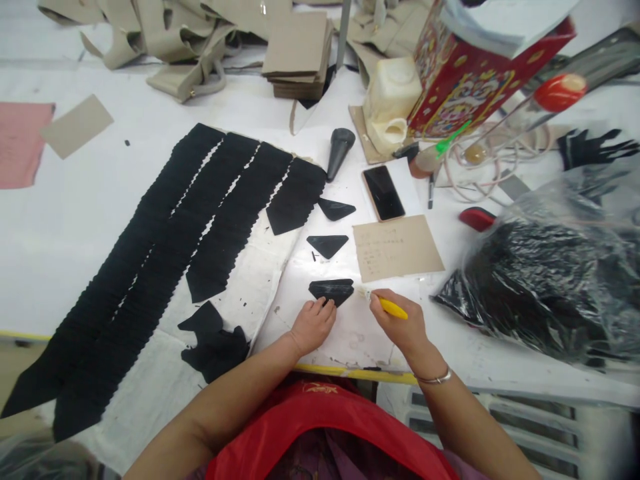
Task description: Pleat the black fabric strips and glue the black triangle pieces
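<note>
My left hand (314, 325) rests on the white tabletop, its fingers laid on the lower edge of a small black folded piece (330, 291). My right hand (401, 323) is wrapped round a small brush (393, 308) with a yellow handle. The brush's pale tip points left, close to the right end of that black piece; whether they touch I cannot tell. Farther back on the table lie a black triangular piece (327, 246) and another black piece (337, 209). Left of my hands, rows of overlapping black pointed pieces (165, 220) spread over white paper.
A cardboard sheet with writing (397, 248) and a phone (383, 192) lie beyond my right hand. At the right is a clear plastic bag (540, 280) of black material. A plastic bottle (395, 87), a red box (465, 80) and stacked boards (295, 50) stand at the back.
</note>
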A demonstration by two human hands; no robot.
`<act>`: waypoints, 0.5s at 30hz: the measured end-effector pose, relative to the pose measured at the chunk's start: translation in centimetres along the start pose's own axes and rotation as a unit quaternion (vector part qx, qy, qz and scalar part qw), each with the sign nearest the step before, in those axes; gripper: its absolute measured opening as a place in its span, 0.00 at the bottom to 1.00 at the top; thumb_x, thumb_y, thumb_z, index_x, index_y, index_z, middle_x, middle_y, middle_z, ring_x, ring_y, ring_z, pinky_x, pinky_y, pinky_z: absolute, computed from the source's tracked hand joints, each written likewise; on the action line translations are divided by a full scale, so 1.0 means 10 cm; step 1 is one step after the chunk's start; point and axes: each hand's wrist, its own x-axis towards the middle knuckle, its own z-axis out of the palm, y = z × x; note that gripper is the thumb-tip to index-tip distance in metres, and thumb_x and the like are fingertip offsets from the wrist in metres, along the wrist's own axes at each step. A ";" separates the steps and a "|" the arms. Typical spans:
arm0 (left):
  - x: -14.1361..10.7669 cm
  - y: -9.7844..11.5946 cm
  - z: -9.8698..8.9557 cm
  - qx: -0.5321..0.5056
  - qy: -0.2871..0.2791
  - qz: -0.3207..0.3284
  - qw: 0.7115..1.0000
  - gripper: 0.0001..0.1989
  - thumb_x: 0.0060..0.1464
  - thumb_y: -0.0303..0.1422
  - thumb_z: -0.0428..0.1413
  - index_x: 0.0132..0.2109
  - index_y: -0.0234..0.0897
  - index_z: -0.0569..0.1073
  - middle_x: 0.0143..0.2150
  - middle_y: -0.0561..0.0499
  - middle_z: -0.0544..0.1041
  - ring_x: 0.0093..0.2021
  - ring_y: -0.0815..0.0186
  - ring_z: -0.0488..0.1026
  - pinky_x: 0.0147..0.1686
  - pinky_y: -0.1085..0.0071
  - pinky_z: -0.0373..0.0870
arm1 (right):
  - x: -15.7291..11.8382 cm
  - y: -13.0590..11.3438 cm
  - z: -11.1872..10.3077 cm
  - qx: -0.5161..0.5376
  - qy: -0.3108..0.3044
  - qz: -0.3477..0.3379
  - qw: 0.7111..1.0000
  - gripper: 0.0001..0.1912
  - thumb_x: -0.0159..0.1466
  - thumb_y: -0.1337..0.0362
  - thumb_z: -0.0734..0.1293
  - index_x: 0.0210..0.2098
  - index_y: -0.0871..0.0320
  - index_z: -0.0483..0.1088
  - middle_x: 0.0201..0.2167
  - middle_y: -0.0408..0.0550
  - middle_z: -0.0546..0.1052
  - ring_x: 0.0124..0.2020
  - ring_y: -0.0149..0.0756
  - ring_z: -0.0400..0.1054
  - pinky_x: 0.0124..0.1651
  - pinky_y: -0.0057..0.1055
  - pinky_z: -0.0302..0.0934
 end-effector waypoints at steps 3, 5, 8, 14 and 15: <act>0.01 0.00 0.02 -0.002 0.005 -0.001 1.000 0.17 0.58 0.26 0.44 0.52 0.33 0.69 0.54 0.38 0.68 0.52 0.54 0.66 0.40 0.61 0.63 | 0.07 -0.16 0.03 0.051 -0.019 -0.037 0.998 0.10 0.61 0.61 0.61 0.36 0.56 0.73 0.32 0.47 0.78 0.32 0.36 0.73 0.40 0.31 0.66; 0.01 0.00 0.02 -0.007 0.007 -0.003 1.000 0.16 0.58 0.26 0.43 0.50 0.32 0.70 0.52 0.38 0.70 0.51 0.54 0.66 0.38 0.61 0.64 | 0.15 -0.32 0.15 0.098 -0.050 -0.059 0.992 0.11 0.61 0.61 0.60 0.37 0.55 0.73 0.34 0.47 0.78 0.35 0.35 0.73 0.42 0.31 0.66; 0.02 0.00 0.03 -0.015 -0.006 -0.007 1.000 0.16 0.58 0.26 0.42 0.47 0.31 0.71 0.48 0.37 0.72 0.47 0.55 0.68 0.36 0.61 0.65 | 0.27 -0.49 0.38 0.149 -0.120 -0.075 0.979 0.10 0.61 0.61 0.60 0.37 0.53 0.73 0.35 0.44 0.78 0.37 0.34 0.72 0.43 0.30 0.65; -0.01 -0.01 0.02 -0.008 -0.008 0.002 1.000 0.17 0.58 0.26 0.43 0.52 0.32 0.69 0.54 0.37 0.68 0.53 0.55 0.65 0.37 0.63 0.65 | 0.41 -0.40 0.43 0.149 -0.073 -0.048 0.985 0.11 0.61 0.59 0.61 0.37 0.55 0.72 0.37 0.46 0.78 0.39 0.35 0.72 0.46 0.32 0.65; -0.02 -0.02 0.02 -0.006 -0.005 0.003 1.000 0.17 0.58 0.25 0.43 0.52 0.32 0.69 0.55 0.38 0.68 0.53 0.55 0.65 0.37 0.63 0.66 | 0.40 -0.38 0.38 0.154 -0.061 -0.041 0.985 0.11 0.62 0.59 0.60 0.38 0.56 0.72 0.37 0.47 0.77 0.40 0.35 0.72 0.46 0.32 0.65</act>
